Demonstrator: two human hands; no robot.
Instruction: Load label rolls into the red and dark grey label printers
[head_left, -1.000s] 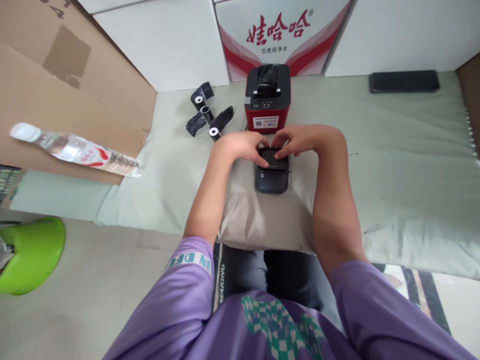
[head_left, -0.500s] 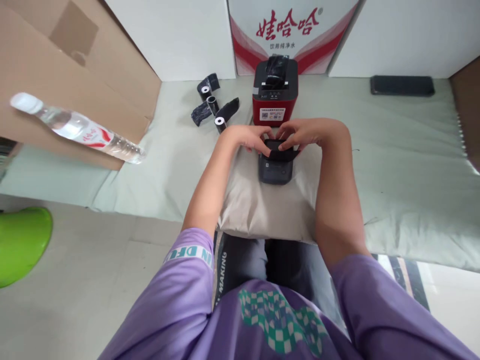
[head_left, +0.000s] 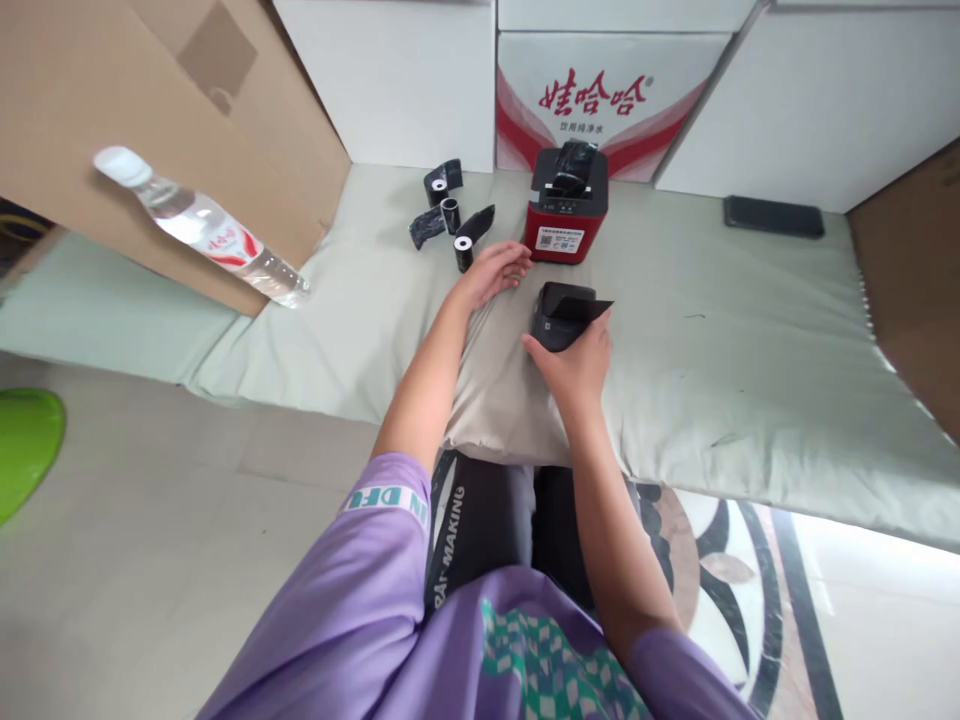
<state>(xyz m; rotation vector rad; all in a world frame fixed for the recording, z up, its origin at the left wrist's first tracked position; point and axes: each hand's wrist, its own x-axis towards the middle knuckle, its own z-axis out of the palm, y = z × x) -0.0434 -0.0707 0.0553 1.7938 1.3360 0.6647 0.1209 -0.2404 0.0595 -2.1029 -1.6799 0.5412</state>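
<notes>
My right hand [head_left: 581, 360] is wrapped round the near end of a small black label printer [head_left: 553, 332], its thumb on the left side and fingers on the right. A dark strip [head_left: 581, 308] sticks out from the top of it toward the right. My left hand [head_left: 493, 275] rests apart from it with fingers stretched out, holding nothing. It is close to the lower left of a red and black printer [head_left: 568, 212], which has a shiny black strip [head_left: 574, 165] curling from its slot. Three small rolls of black ribbon [head_left: 450, 215] lie just beyond my left hand.
A water bottle [head_left: 214, 235] leans at the left by a brown cardboard box [head_left: 292, 150]. A black phone [head_left: 774, 217] lies at the back right on the cloth-covered surface [head_left: 712, 350]. White boxes [head_left: 397, 80] stand along the back. A green stool [head_left: 26, 450] is on the floor.
My left hand has left the small printer and moved left, its fingers opening out. My right hand has moved from its far end to grip its near end. The camera view has shifted.
</notes>
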